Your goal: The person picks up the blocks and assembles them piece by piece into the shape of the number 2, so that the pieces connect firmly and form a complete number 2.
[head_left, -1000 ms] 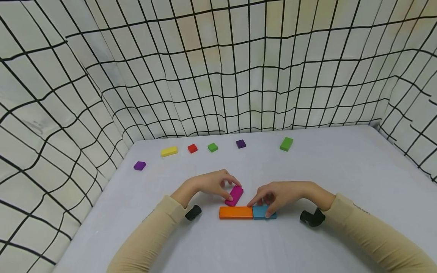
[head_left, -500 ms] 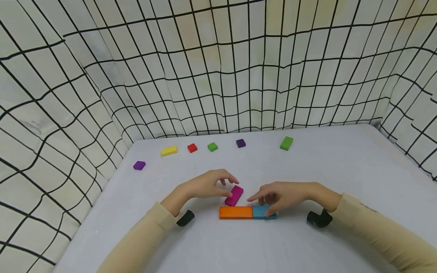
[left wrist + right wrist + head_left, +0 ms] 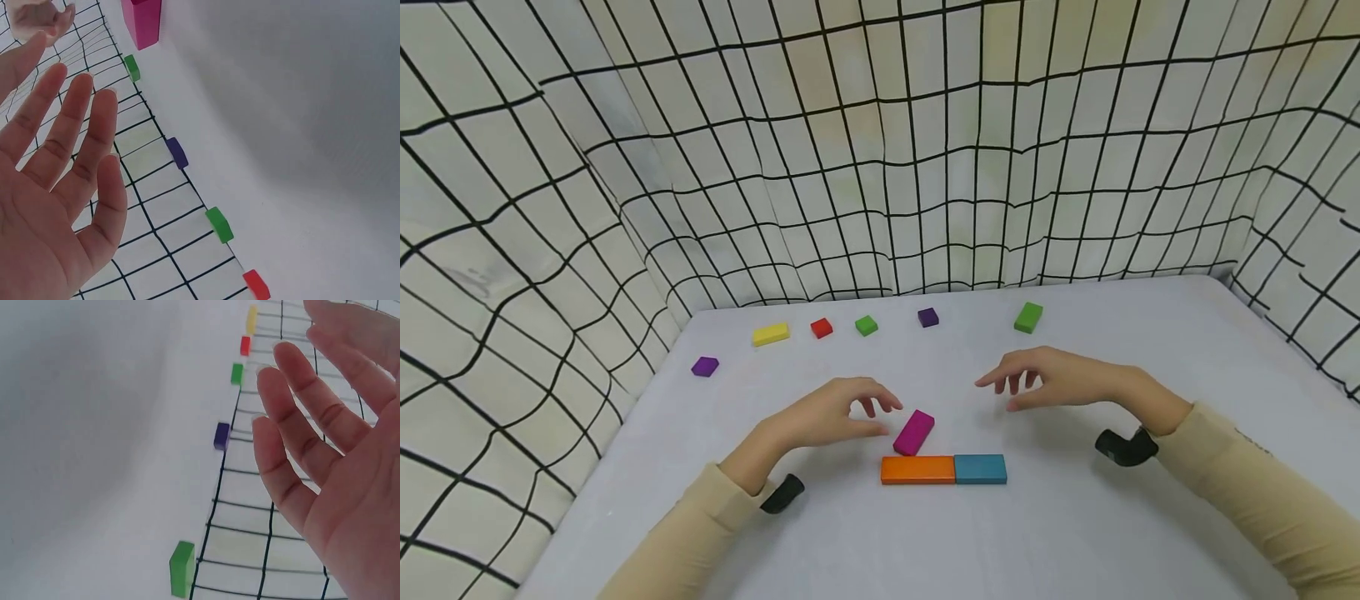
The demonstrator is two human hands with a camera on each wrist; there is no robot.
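Observation:
In the head view an orange block (image 3: 917,470) and a blue block (image 3: 981,469) lie end to end in one straight row. Just behind the orange one, a magenta block (image 3: 913,432) lies at a slant. My left hand (image 3: 831,414) hovers to the left of the magenta block, thumb and fingers spread, holding nothing. My right hand (image 3: 1060,379) is raised to the right, behind the blue block, with fingers loosely extended and nothing in them. The wrist views show the open palms of the left hand (image 3: 59,181) and right hand (image 3: 350,456).
Along the back of the white table (image 3: 1075,533) lie a yellow block (image 3: 771,334), a red block (image 3: 822,327), a small green block (image 3: 867,325), a dark purple block (image 3: 928,317) and a longer green block (image 3: 1028,317). A purple block (image 3: 705,366) lies far left. Black netting (image 3: 925,167) surrounds the table.
My left hand has let go of the magenta block and drawn back left. My right hand has lifted off the blue block and moved back and to the right. The blocks stay put.

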